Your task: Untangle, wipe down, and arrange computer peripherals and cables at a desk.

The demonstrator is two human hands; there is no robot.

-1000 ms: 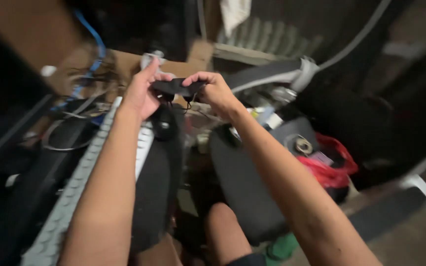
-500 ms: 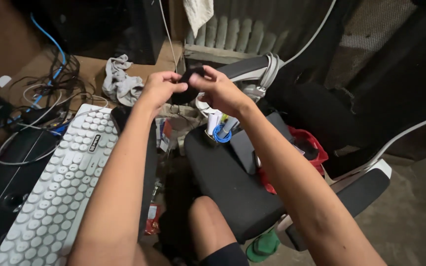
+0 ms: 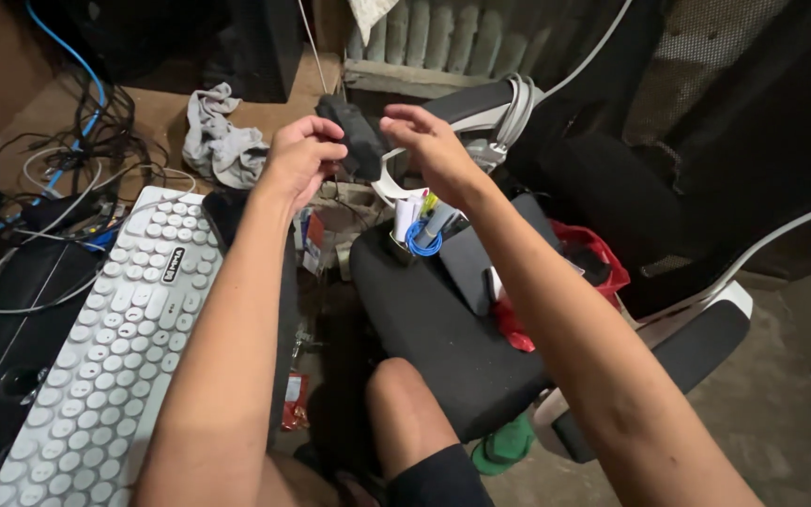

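Black and small, the pad (image 3: 353, 137) sits between both hands, raised above the gap between desk and chair. Left hand (image 3: 299, 161) is curled closed on the pad's left side, thumb and fingers pinching it. Right hand (image 3: 431, 150) meets it from the other side; the fingers are bent toward the pad's right edge, though whether they actually grip it cannot be told from this angle.

Just beyond the left hand lies a crumpled grey rag (image 3: 218, 145) on the brown desk (image 3: 157, 117). Below and to the left of that hand is a white keyboard (image 3: 114, 324) with round keys, and further left a tangle of cables (image 3: 68, 160), one of them blue. A black mouse (image 3: 222, 214) rests under the left wrist, beside the keyboard's top corner.

Under the right hand stands a cup (image 3: 417, 235) holding pens and a blue coil, set on the seat of a black chair (image 3: 443, 329). Just past the right hand's fingers, a white cord is wound around the chair's armrest (image 3: 499, 117). Below the right forearm, a red bag (image 3: 593, 272) lies on the seat. A bare knee (image 3: 405, 404) shows below both forearms.
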